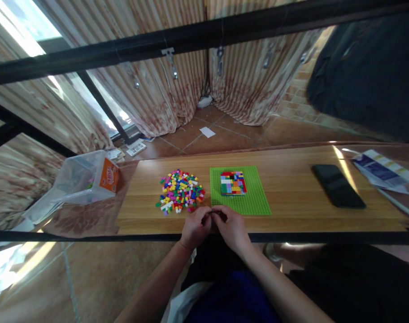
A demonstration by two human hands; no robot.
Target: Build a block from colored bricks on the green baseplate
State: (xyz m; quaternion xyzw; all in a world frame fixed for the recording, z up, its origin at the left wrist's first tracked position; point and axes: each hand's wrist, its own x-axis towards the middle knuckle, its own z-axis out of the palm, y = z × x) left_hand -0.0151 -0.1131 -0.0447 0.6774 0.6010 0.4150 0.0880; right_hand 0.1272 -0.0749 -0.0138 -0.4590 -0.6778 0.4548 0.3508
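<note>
My left hand [195, 226] and my right hand [232, 228] meet at the near edge of the wooden table [292, 188], fingertips pinched together. Whatever they pinch is too small to make out. Just beyond the left hand lies a pile of small coloured bricks [180, 190]. A green baseplate [239, 195] lies beyond the right hand. A flat block of multicoloured bricks [233, 183] is built on its far half.
A black phone [338, 185] lies on the table to the right, with printed papers [382, 170] at the far right. A clear plastic tub with an orange label [90, 177] lies on its side left of the table. Black metal bars [191, 38] cross the view above.
</note>
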